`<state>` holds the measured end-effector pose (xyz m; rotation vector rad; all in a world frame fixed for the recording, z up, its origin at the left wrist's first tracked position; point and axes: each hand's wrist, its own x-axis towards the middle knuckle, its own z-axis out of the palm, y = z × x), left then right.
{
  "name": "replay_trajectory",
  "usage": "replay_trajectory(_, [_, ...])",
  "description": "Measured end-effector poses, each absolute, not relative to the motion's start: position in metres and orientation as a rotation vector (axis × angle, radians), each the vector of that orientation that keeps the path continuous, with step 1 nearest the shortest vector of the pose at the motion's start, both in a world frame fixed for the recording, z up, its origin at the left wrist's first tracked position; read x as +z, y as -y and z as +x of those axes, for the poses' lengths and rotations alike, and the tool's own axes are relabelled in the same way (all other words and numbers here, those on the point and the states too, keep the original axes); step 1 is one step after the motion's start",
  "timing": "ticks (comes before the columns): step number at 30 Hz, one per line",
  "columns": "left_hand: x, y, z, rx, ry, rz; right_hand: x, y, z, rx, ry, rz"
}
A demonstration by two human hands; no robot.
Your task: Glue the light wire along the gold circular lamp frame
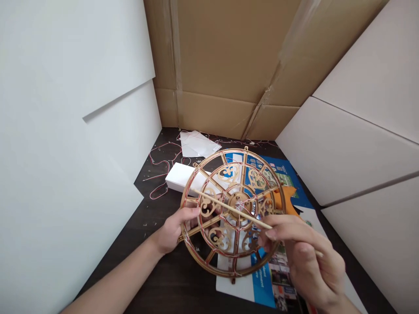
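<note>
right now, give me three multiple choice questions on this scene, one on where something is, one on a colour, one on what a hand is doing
1. Where is the white box relative to the gold fretwork wheel?
A. on top of it
B. partly behind it, to the left
C. at its right side

2. What colour is the thin wire on the dark table?
A. green
B. blue
C. red

3. What is the right hand doing?
A. gripping the wheel rim
B. pinching a thin wooden stick
C. resting flat on the table

1: B, the box's end disappears behind the rim.
2: C, its loops show reddish against the dark surface.
3: B, the fingertips hold the stick across the wheel.
</note>
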<state>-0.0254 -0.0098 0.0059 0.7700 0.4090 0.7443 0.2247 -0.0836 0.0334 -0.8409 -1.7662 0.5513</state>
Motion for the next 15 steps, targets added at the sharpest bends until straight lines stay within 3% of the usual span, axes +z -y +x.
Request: replay_trajectory(15, [0.0005,0.0089,-0.0255,0.78,-0.437,0.727,0.0293,0.0866,0.2268,0.607,1.759,-0.828])
